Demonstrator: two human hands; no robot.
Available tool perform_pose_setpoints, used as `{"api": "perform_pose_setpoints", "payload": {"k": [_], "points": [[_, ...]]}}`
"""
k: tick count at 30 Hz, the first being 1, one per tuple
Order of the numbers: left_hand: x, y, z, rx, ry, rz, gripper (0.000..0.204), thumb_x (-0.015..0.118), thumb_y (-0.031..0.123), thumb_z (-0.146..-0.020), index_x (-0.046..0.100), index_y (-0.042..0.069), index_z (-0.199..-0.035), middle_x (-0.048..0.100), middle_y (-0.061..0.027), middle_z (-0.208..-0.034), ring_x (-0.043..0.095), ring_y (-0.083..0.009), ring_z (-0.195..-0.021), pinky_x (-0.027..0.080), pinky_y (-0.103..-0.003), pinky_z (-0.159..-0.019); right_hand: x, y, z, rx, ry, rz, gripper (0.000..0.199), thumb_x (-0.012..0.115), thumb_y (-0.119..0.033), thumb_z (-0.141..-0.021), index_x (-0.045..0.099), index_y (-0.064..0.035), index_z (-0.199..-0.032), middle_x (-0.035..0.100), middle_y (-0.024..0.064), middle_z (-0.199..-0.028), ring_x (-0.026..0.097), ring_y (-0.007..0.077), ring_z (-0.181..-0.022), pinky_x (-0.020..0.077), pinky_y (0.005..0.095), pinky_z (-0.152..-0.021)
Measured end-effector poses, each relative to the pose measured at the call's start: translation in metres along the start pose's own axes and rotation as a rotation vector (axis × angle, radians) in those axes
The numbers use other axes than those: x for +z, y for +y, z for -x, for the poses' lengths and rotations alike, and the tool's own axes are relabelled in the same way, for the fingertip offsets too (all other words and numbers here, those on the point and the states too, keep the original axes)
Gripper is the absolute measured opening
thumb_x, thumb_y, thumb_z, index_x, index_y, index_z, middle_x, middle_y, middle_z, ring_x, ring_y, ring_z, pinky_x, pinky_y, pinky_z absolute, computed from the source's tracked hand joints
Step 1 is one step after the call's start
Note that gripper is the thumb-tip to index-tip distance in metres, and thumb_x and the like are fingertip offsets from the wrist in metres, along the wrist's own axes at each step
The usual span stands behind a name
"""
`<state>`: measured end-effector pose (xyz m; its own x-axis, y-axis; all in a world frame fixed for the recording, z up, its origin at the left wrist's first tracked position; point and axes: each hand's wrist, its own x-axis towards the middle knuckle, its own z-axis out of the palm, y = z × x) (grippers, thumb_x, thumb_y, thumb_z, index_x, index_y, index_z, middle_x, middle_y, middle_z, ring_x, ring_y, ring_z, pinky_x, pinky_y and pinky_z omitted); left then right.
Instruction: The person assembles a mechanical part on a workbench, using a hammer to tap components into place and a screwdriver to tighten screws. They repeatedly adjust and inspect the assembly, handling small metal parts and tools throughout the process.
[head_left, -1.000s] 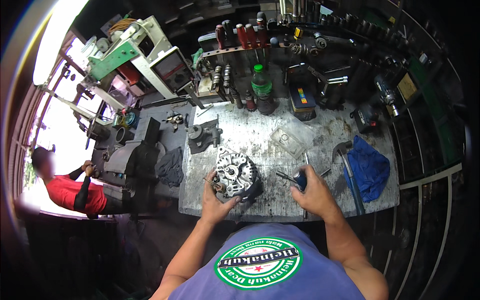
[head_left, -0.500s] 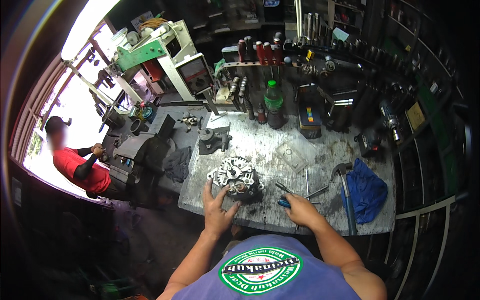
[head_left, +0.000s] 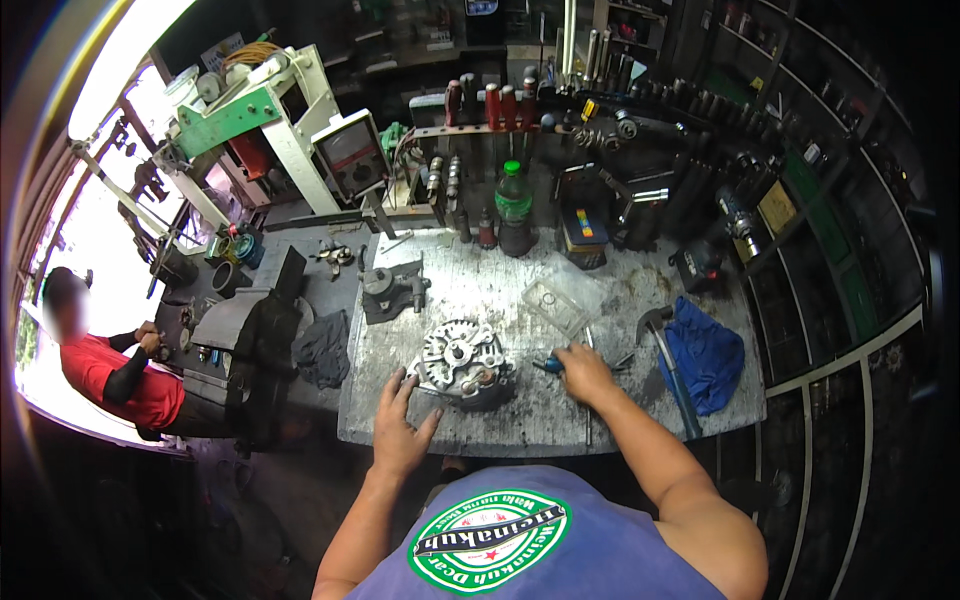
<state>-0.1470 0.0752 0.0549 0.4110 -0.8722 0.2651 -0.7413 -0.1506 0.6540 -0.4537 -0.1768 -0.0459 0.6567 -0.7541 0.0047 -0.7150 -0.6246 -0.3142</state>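
Note:
An alternator (head_left: 462, 352) with a pale, slotted metal housing rests on the workbench in front of me. My left hand (head_left: 402, 432) is beside its near left side, fingers spread, fingertips close to the housing; whether they touch it I cannot tell. To the right, my right hand (head_left: 585, 374) is closed around a blue-handled tool (head_left: 549, 364), whose handle end pokes out on the left. My palm hides the rest of that tool. Thin metal rods or shanks lie beside and under this hand, partly covered.
On the right lie a claw hammer (head_left: 675, 378) and a blue cloth (head_left: 708, 360). Behind are a clear plastic package (head_left: 556, 304), a green-capped bottle (head_left: 514, 205) and a dark metal part (head_left: 390, 290). At far left, a person in red (head_left: 120, 375) works by a vise (head_left: 240, 320).
My right hand has moved farther onto the bench, with the blue-handled tool. My left hand has drawn slightly away from the alternator. The whole view has shifted, moving the scene leftward.

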Motion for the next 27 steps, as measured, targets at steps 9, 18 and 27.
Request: {"api": "perform_pose_setpoints", "payload": {"k": [9,18,27], "points": [[0.007,-0.001,0.001,-0.022,-0.003,0.102,0.035,0.091,0.007,-0.086,0.075,0.002,-0.116,0.073,-0.0162,-0.113,0.073,-0.0331,-0.105,0.058,-0.043,-0.093,-0.011,-0.013,-0.006,0.140,-0.053,-0.028,0.050,0.082,-0.014,-0.092,0.069,-0.0091,-0.140,0.067,0.0230,-0.130,0.065,0.0445,-0.126,0.0542,0.0548,-0.107],[0.033,0.016,0.012,-0.049,0.040,0.146,0.038,0.094,0.012,-0.086,0.069,0.001,-0.112,0.072,-0.0159,-0.102,0.074,-0.0323,-0.096,0.059,-0.042,-0.088,-0.005,0.004,0.012,0.139,-0.011,-0.145,0.060,0.086,-0.021,-0.091,0.067,-0.0085,-0.146,0.066,0.0255,-0.127,0.064,0.0476,-0.123,0.0535,0.0551,-0.107],[0.045,0.027,0.022,-0.240,0.070,0.131,0.040,0.094,0.015,-0.085,0.070,0.001,-0.113,0.074,-0.0181,-0.106,0.075,-0.0349,-0.101,0.060,-0.044,-0.092,-0.043,0.024,0.010,-0.001,0.095,-0.298,0.051,0.085,-0.021,-0.094,0.071,-0.0048,-0.140,0.066,0.0226,-0.124,0.065,0.0439,-0.122,0.0545,0.0518,-0.106]]}}
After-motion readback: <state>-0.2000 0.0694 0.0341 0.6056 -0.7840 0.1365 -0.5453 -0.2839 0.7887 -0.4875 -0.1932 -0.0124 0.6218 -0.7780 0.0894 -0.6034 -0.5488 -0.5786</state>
